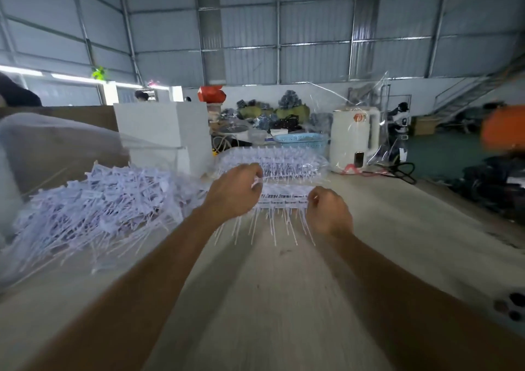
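Two hands hold one strip (284, 197) of white plastic ties between them, in front of and to the right of the white box (162, 132); the left hand (233, 190), fingers curled, pinches the strip's left end between thumb and fingertips; the right hand (329, 214), closed almost to a fist, pinches the right end; the strip is stretched level just above the table (270, 299), its thin tails hanging down toward the viewer. A loose pile (99, 200) of the same ties lies in front of the box and to its left, spread across the table; a neater stack (272, 163) of strips lies just right of the box, directly behind the held strip. A blue basket (301, 140) stands to the right of the box, behind the stack; a white kettle (353, 140) stands farther right of the box, beyond the basket. Dark print runs along the strip and the ties in the pile, too blurred to read; the kettle bears an orange-red mark near its top and a red mark at its base, neither legible.
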Tool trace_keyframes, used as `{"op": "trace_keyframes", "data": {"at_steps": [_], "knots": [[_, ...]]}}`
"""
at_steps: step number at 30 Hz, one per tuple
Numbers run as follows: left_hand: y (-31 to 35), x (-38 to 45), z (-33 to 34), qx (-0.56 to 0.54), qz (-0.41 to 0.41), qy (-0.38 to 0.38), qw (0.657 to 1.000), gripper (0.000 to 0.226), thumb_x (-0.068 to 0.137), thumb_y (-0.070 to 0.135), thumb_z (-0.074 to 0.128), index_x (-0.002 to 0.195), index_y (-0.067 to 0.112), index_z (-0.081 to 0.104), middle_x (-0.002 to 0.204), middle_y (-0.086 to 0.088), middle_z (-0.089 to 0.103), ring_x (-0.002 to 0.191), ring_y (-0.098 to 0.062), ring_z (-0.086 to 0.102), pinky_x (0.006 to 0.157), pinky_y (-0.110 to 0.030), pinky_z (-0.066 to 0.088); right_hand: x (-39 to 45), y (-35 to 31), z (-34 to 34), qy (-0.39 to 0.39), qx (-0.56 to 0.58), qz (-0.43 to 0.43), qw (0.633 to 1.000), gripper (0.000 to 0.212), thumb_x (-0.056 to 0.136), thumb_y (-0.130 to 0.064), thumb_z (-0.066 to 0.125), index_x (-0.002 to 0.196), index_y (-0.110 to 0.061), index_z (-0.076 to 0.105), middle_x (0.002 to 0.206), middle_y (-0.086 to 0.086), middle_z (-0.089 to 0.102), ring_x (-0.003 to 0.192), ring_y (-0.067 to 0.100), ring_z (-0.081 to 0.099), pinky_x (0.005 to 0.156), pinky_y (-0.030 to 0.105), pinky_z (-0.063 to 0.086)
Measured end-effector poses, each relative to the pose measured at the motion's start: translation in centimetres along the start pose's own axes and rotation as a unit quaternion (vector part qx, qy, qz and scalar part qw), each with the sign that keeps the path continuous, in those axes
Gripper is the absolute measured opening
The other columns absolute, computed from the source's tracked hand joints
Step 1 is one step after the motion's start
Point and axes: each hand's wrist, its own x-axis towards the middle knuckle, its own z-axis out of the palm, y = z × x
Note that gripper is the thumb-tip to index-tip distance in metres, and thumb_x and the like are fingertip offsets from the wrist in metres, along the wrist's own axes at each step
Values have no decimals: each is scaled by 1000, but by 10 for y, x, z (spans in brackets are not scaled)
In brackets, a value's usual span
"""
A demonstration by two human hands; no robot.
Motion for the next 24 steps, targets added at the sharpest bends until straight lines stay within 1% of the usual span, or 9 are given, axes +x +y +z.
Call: {"op": "trace_keyframes", "data": {"at_steps": [2, 4, 7, 9, 13, 17, 19, 21, 24], "knots": [[3, 4, 38, -1, -11, -67, 998, 35, 101, 34, 50, 135, 23, 53, 140, -4, 54, 123, -25, 54, 100, -43, 46, 11, 32, -1, -39, -46, 63, 996, 24, 93, -14, 50, 111, -17, 66, 117, 11, 65, 109, 33, 60, 90, 38, 51], [-3, 0, 75, 12, -40, -125, 991, 51, 103, 43, 45, 149, 22, 41, 157, -5, 37, 142, -26, 37, 113, -45, 34, 20, 56, -1, -87, -35, 106, 990, 30, 93, -18, 55, 121, -11, 62, 128, 14, 62, 119, 34, 57, 97, 37, 47], [-19, -3, 105, 57, -89, -183, 977, 62, 101, 58, 33, 154, 25, 32, 164, -5, 25, 149, -27, 25, 118, -51, 21, 35, 71, -1, -116, -28, 130, 984, 38, 95, -25, 61, 125, -3, 61, 132, 17, 60, 122, 34, 56, 97, 33, 46], [-23, -4, 108, 52, -94, -169, 980, 57, 101, 57, 36, 148, 26, 39, 156, -6, 36, 143, -29, 34, 114, -50, 26, 41, 72, 2, -114, -20, 136, 984, 29, 94, -20, 60, 116, -1, 67, 125, 17, 65, 116, 34, 61, 93, 33, 49], [-16, -3, 105, -7, -92, -98, 991, 31, 95, 29, 52, 126, 28, 59, 134, -5, 56, 123, -29, 53, 106, -45, 41, 41, 75, 6, -109, -1, 152, 982, 24, 94, -13, 55, 110, -2, 69, 116, 18, 68, 109, 35, 65, 87, 32, 49], [-14, -5, 97, -105, -140, -58, 983, 38, 75, 5, 64, 106, 27, 64, 118, -4, 65, 109, -27, 61, 99, -44, 48, 37, 79, 4, -70, 67, 125, 988, 27, 93, -4, 52, 110, -5, 74, 118, 13, 70, 112, 31, 65, 99, 33, 50], [-13, -7, 96, -144, -140, -42, 979, 41, 71, 0, 68, 103, 24, 67, 115, -4, 63, 108, -26, 61, 96, -42, 50, 36, 81, 3, -43, 141, 115, 982, 24, 93, 0, 53, 104, -7, 73, 115, 13, 70, 106, 28, 65, 97, 36, 49], [-11, -8, 95, -189, -144, -17, 971, 41, 70, -6, 69, 102, 20, 69, 115, -5, 61, 109, -26, 59, 93, -42, 52, 33, 81, 2, -33, 247, 128, 960, 19, 92, 5, 58, 93, -10, 69, 98, 14, 70, 88, 25, 64, 81, 35, 53], [-10, -5, 91, -237, -161, 23, 958, 42, 74, -12, 56, 97, 21, 67, 112, -5, 61, 107, -27, 60, 89, -42, 52, 30, 79, -5, -36, 375, 138, 916, 19, 90, 11, 57, 101, -2, 65, 78, 7, 70, 69, 15, 62, 58, 16, 48]]}}
